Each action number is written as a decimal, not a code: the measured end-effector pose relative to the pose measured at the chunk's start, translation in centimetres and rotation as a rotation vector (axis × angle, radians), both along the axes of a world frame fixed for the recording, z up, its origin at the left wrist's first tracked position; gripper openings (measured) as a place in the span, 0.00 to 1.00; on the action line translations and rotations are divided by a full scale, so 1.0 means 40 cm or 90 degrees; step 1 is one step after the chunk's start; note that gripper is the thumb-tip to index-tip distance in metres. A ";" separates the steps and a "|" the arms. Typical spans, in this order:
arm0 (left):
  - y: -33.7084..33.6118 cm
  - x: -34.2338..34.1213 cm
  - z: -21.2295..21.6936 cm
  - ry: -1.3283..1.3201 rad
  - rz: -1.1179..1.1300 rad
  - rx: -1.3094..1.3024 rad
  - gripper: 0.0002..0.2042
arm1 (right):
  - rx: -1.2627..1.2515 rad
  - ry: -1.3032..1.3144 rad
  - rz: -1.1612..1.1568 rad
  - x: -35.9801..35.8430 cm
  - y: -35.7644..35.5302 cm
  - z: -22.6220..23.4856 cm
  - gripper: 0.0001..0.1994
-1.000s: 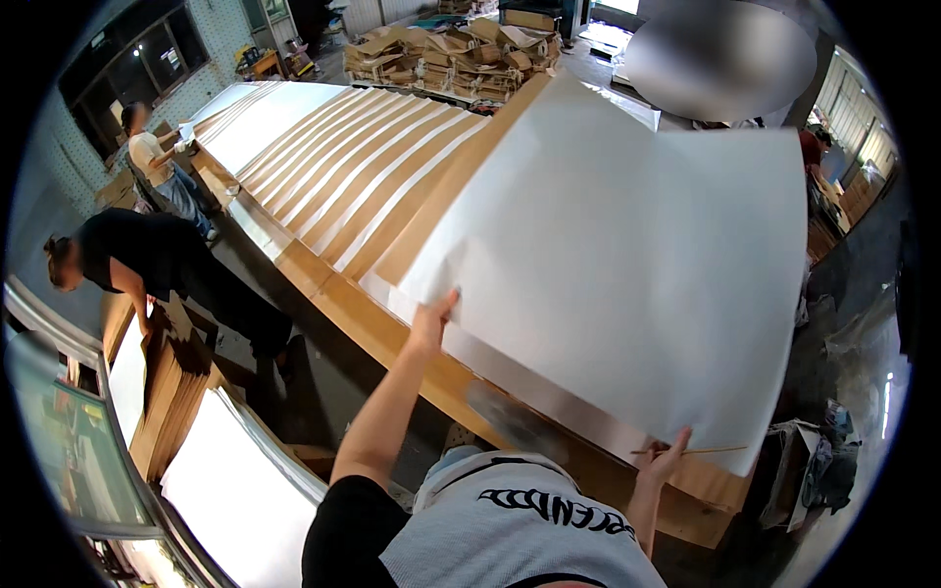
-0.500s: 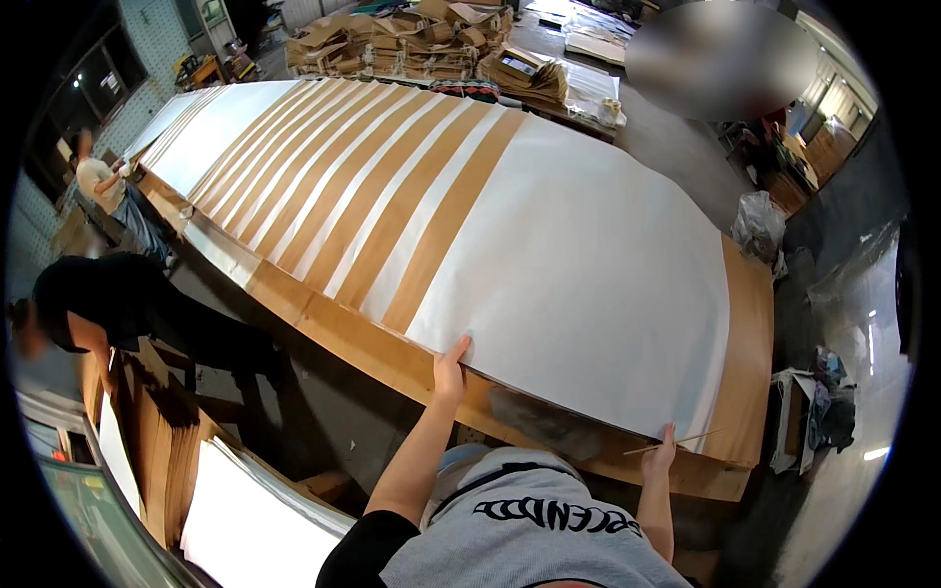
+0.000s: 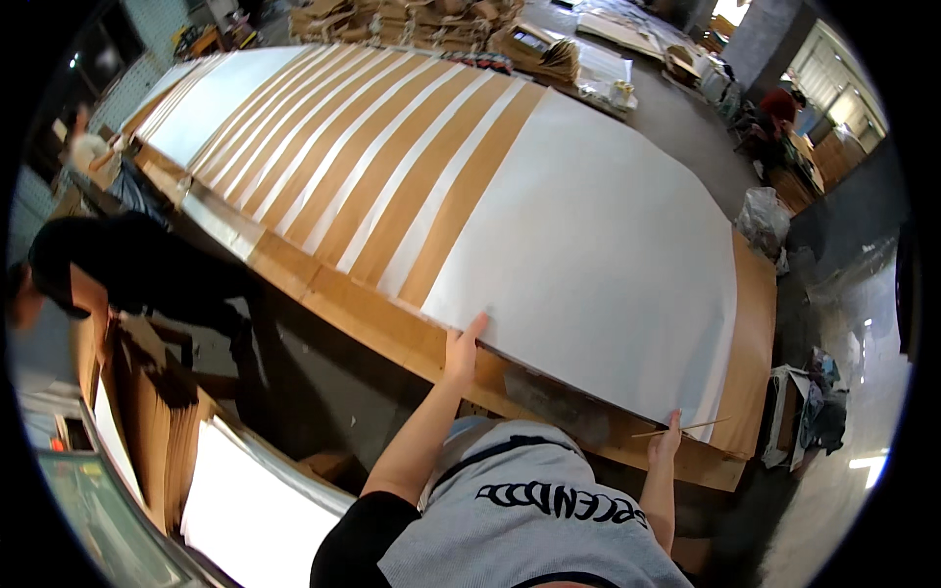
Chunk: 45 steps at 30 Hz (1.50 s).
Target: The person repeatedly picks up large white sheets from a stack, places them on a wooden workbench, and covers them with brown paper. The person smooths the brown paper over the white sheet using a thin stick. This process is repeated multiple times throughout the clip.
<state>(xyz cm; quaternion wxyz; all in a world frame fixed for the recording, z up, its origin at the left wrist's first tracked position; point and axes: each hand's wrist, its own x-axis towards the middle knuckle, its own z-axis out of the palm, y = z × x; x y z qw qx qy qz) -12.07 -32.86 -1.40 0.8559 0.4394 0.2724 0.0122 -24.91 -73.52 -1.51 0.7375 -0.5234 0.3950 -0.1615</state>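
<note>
A large white sheet (image 3: 598, 235) lies on the long brown table (image 3: 328, 302) in front of me. My left hand (image 3: 463, 351) grips its near edge, thumb on top and fingers hidden beneath. At the near right corner my right hand (image 3: 666, 443) pinches the same edge. A thin wooden stick (image 3: 706, 424) is also held in that hand and sticks out on both sides. Farther left, white sheets (image 3: 402, 211) and brown bands (image 3: 461, 211) alternate in slanting stripes along the table.
Left of me a person in black (image 3: 127, 260) bends over upright brown boards (image 3: 176, 431). White sheets (image 3: 250, 505) are stacked nearby. Another person (image 3: 93, 157) stands at the table's far left. Cardboard piles (image 3: 402, 24) lie beyond. A clear plastic bag (image 3: 762, 220) sits past the right end.
My view has shifted slightly. Both hands keep their hold on the white sheet's near edge, and the stick stays in my right hand. The person in black has bent lower.
</note>
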 end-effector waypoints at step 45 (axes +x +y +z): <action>0.098 -0.004 0.132 -0.319 0.030 0.932 0.13 | -0.001 0.042 -0.057 -0.007 -0.046 -0.066 0.26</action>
